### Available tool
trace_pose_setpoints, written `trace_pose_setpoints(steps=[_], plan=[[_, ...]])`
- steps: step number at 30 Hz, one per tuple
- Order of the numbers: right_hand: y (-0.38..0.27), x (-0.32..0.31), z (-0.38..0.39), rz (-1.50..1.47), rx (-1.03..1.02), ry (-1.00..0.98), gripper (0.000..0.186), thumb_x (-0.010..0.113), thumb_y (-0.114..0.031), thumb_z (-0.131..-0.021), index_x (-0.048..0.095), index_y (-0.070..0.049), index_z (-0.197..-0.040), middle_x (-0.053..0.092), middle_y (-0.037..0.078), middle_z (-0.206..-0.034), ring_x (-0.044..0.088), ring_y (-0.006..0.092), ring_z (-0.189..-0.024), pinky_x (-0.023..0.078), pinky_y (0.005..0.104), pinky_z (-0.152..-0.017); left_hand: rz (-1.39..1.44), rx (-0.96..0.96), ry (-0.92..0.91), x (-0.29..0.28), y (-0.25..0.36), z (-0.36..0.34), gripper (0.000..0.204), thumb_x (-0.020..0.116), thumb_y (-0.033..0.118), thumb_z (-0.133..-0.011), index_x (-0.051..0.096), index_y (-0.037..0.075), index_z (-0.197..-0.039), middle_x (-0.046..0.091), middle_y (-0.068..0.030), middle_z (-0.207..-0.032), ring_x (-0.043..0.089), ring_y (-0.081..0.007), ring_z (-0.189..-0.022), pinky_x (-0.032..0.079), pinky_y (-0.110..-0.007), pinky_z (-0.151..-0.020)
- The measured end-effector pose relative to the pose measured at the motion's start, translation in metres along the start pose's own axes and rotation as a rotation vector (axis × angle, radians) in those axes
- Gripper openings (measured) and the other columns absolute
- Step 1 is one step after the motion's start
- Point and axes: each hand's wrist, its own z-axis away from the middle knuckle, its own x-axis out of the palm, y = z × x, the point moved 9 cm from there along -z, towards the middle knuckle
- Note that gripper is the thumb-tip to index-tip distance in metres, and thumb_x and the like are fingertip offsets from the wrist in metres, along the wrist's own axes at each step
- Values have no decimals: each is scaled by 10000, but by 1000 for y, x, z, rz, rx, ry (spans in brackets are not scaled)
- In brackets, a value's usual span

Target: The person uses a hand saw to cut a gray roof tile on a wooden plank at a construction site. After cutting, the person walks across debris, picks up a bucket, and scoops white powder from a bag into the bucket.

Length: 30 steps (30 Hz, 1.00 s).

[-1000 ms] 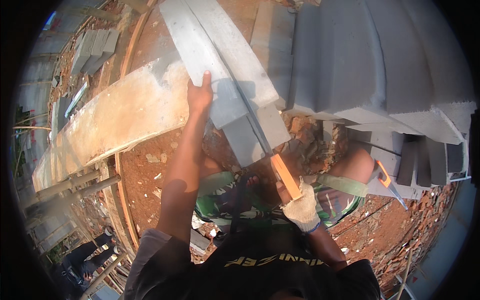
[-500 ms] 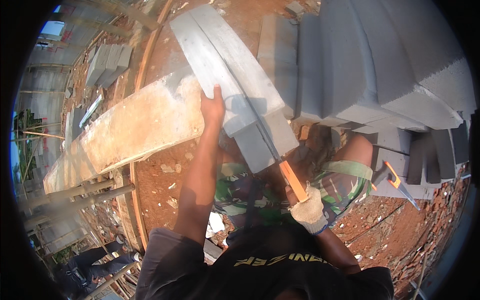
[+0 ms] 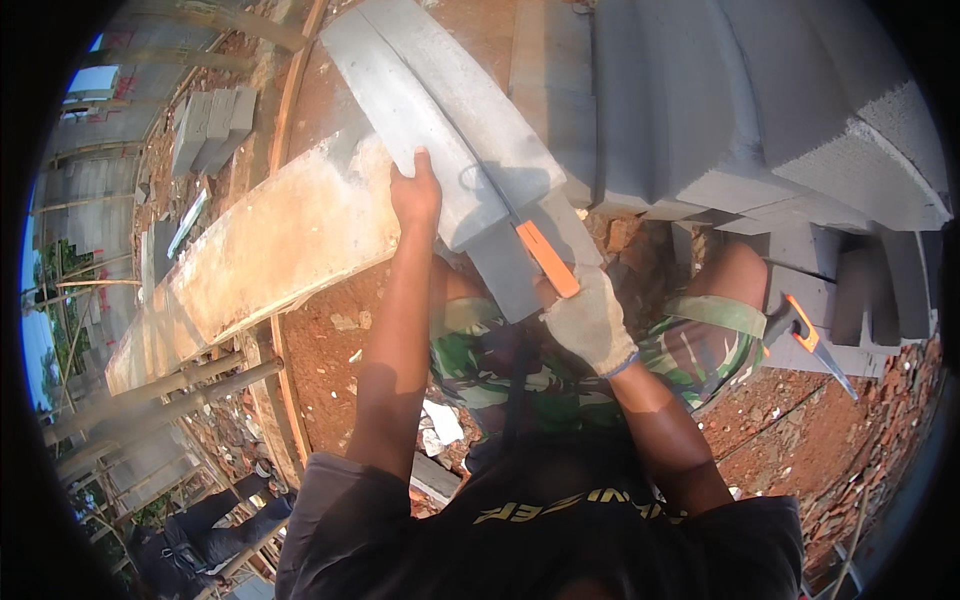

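Grey block point(image 3: 425, 125): upper centre, slanting from upper left down toward the knees; dark lengthwise line along pale top. From left to right: far lower left, another person in dark clothing point(image 3: 215, 545), partly behind poles. Above, well apart, small stack of grey blocks point(image 3: 212, 128) leaning together on rubble. Next, broad stained board point(image 3: 270, 245), with one end close beside the grey block. Left hand point(image 3: 416, 196), bare, at left edge of the grey block; thumb on or along the edge, other fingers mostly hidden, so cannot tell how far closed. Beneath near end, darker lower block point(image 3: 500, 270). Orange-handled saw point(image 3: 547, 260), blade lying along the dark line. Right hand point(image 3: 592, 322), in pale knit glove, fingers wrapped round the handle end. Further right, large grey blocks point(image 3: 690, 90) side by side; below these, second saw point(image 3: 832, 368), lying unheld.
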Motion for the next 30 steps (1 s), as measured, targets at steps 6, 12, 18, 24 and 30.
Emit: trace_pose_setpoints(steps=[6, 12, 18, 24, 30], plan=[[9, 1, 3, 43, -6, -20, 198, 675, -190, -905, 706, 5, -888, 680, 235, -794, 666, 440, -740, 531, 473, -675, -66, 1, 54, -3, 2, -5, 616, 555, 376, -1020, 486, -75, -1432, 611, -274, -1363, 596, -386, -1266, 445, -428, -1078], [-4, 3, 2, 12, -200, 36, 196, 667, -165, -902, 708, 21, -947, 667, 195, -750, 670, 346, -660, 534, 412, -653, -4, -77, 12, -2, -5, -3, 623, 563, 366, -1017, 475, -82, -1441, 597, -275, -1384, 583, -389, -1284, 439, -421, -1089], [15, 3, 10, 61, 45, -76, 212, 660, -179, -894, 703, 23, -943, 672, 224, -776, 664, 411, -701, 526, 464, -664, -20, -66, 28, -5, 0, 2, 646, 560, 367, -1020, 445, -83, -1469, 575, -268, -1417, 564, -378, -1312, 432, -413, -1098], [13, 1, 6, 30, 21, -35, 223, 631, -175, -909, 692, 30, -846, 663, 223, -723, 657, 436, -699, 531, 443, -658, 19, -71, -8, 0, -2, 0, 777, 571, 417, -1012, 367, -172, -1476, 502, -299, -1481, 494, -384, -1381, 382, -400, -1148], [20, 7, 11, -51, 28, -56, 232, 647, -187, -896, 692, 40, -909, 676, 243, -800, 668, 440, -768, 536, 465, -692, -1, 34, -19, -1, 3, -3, 681, 550, 382, -1022, 418, -112, -1472, 560, -271, -1430, 548, -367, -1329, 415, -404, -1114]])
